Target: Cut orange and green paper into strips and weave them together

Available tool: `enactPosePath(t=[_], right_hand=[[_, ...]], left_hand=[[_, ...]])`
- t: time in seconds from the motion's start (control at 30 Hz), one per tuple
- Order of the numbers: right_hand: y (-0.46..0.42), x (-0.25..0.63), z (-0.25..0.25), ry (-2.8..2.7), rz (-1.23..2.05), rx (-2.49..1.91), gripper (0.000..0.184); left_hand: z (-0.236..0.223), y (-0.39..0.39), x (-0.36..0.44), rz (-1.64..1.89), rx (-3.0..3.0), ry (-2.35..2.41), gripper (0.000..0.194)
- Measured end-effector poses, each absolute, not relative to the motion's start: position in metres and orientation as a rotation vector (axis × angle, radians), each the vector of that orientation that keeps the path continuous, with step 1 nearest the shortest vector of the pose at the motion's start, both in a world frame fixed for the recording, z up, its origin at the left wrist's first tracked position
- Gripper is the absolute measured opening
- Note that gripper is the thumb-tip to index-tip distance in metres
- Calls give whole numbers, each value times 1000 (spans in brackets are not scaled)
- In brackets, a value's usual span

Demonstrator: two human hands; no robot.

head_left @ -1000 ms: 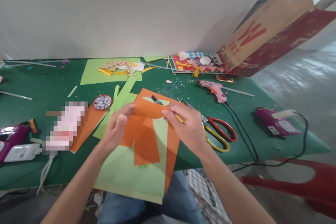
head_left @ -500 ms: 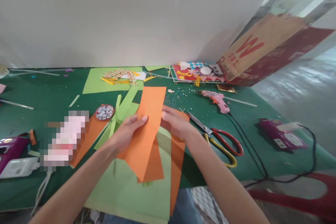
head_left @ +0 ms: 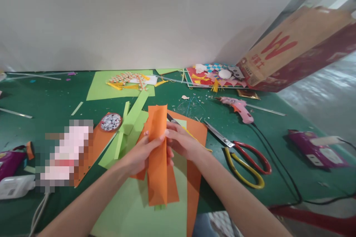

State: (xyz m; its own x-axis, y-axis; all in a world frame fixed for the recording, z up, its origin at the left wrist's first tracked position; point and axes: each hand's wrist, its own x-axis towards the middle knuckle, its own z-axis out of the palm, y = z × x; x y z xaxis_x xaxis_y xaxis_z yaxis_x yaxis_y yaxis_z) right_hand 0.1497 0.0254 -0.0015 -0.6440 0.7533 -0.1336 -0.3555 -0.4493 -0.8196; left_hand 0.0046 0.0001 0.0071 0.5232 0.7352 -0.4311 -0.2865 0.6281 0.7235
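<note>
An orange paper strip [head_left: 157, 155], folded lengthwise, is held upright between my two hands. My left hand [head_left: 141, 153] grips its left side, thumb lying across the front. On the right edge, my right hand [head_left: 180, 140] pinches the fold, its other fingers partly behind the paper. Beneath lie a light green sheet [head_left: 133, 207] and a larger orange sheet [head_left: 193, 185]. Another orange piece [head_left: 172, 187] shows behind the strip's lower end. Green paper strips [head_left: 136, 114] lie crossed just beyond my left hand.
Right of my hands lie scissors [head_left: 247, 155] with red and yellow handles, a pink glue gun [head_left: 239, 107] with its cord, and a purple power socket [head_left: 317, 148]. A paper bag [head_left: 280, 52] leans at back right. A round tin [head_left: 110, 122] and a blurred-out pink object [head_left: 66, 152] are left.
The orange strip has been folded narrower lengthwise and brought lower and nearer. My right hand has moved in along its right edge. The view has shifted slightly.
</note>
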Motion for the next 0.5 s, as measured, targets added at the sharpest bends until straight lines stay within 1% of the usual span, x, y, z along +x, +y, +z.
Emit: enactPosePath(t=[0.17,0.23,0.4,0.5], right_hand=[[22,149,4,-1049,2117,-747,34],[22,148,4,-1029,2118,-785,36],[21,143,4,-961,2108,-861,41],[21,140,4,-916,2034,-940,37]], left_hand=[[8,0,1,702,642,676,18],[7,0,-2,684,670,621,16],[4,-1,0,642,736,690,18],[6,-3,5,632,725,816,24]])
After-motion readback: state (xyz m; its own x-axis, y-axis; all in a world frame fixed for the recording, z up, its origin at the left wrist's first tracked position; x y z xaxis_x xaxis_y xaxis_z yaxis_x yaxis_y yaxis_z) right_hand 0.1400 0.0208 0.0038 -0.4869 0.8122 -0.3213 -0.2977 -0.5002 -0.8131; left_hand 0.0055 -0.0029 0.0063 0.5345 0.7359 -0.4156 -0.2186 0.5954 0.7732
